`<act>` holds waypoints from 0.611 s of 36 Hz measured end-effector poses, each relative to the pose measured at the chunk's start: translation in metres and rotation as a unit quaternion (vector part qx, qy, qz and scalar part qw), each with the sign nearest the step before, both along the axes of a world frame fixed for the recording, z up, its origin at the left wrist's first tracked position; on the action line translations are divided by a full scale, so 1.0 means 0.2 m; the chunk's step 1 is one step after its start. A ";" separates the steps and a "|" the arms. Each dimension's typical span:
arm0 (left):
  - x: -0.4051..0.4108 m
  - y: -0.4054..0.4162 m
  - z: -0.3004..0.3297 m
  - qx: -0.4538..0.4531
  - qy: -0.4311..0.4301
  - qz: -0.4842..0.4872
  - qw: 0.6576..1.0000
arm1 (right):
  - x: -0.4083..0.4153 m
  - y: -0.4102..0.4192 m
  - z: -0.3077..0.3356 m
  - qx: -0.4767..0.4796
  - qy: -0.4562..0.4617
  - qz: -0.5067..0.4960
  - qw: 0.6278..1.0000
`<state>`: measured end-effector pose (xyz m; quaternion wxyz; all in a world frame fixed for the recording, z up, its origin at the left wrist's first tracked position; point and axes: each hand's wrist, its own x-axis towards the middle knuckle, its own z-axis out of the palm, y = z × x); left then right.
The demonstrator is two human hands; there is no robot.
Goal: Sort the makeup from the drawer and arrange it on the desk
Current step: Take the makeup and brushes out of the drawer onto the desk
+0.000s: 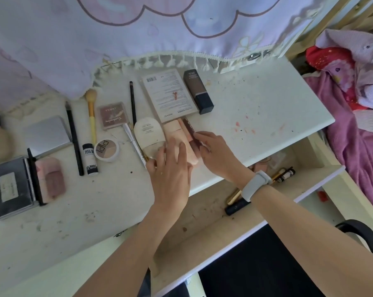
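Observation:
Makeup lies spread over the white desk [256, 103]. My left hand [170, 166] rests flat, fingers apart, on the lower ends of a cream bottle [148, 133] and a peach tube [177, 133]. Touching a dark brown tube [189, 129] beside them is my right hand [215, 151], which wears a grey wristband; its fingers press the tube's side. Behind them lie a flat XOYO palette box [168, 93] and a dark foundation bottle [199, 91]. The open drawer [310, 151] below the desk holds a gold pen [234, 195] and other small items.
To the left lie a pencil [133, 101], a yellow brush [91, 112], a pink compact [113, 114], a round compact [106, 149], a small Pink tube [90, 158], a long black pencil [75, 138], a silver case [46, 133] and a black case [11, 187]. A fringed curtain [138, 28] hangs behind. Bedding [352, 82] is at right.

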<state>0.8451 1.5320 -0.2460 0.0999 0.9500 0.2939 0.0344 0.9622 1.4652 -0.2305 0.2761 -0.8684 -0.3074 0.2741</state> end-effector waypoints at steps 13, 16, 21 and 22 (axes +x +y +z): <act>-0.01 -0.10 0.03 -0.019 -0.081 -0.030 0.996 | -0.06 -0.31 0.03 0.139 -0.013 -0.092 0.986; -0.05 -0.25 0.02 -0.067 -0.162 -0.099 0.980 | -0.09 -0.57 -0.01 0.125 -0.037 -0.122 0.984; -0.05 -0.51 -0.06 -0.203 -0.100 -0.203 0.953 | -0.01 -0.96 -0.11 -0.012 -0.083 -0.091 0.992; -0.03 -0.55 -0.10 -0.226 -0.065 -0.204 0.950 | 0.04 -1.01 -0.13 -0.046 -0.100 -0.076 0.991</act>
